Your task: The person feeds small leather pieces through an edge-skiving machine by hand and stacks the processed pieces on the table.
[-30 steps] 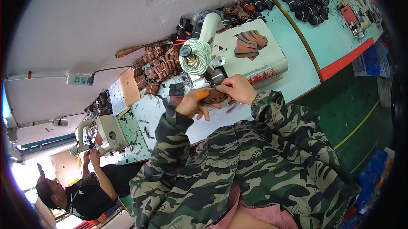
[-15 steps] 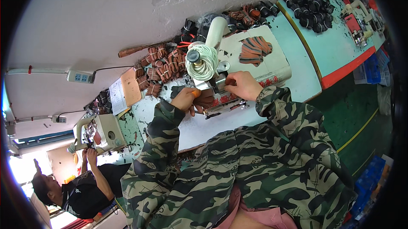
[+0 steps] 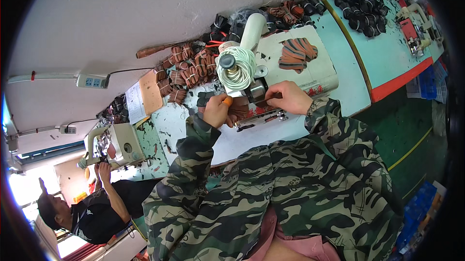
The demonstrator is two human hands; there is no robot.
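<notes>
At the machine [image 3: 325, 71], brown strips [image 3: 239, 108] in the left hand [image 3: 216, 112].
Its fingers pinch them; the right hand [image 3: 290, 98] half-curls, its hold unclear.

Runs along the wall as a pale blue desk [image 3: 345, 50], red-edged at right. Carries a cream sewing machine [image 3: 323, 69] midway, tied brown bundles [image 3: 190, 73] to its left, a tan board [image 3: 151, 94] beyond those, dark scraps [image 3: 168, 146], and black bundles [image 3: 363, 13] heaped toward the right.

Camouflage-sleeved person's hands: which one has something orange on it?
The left hand, the one holding the brown pieces: an orange cover sits on one digit. The right hand, by the shiny machine part, shows no orange.
</notes>
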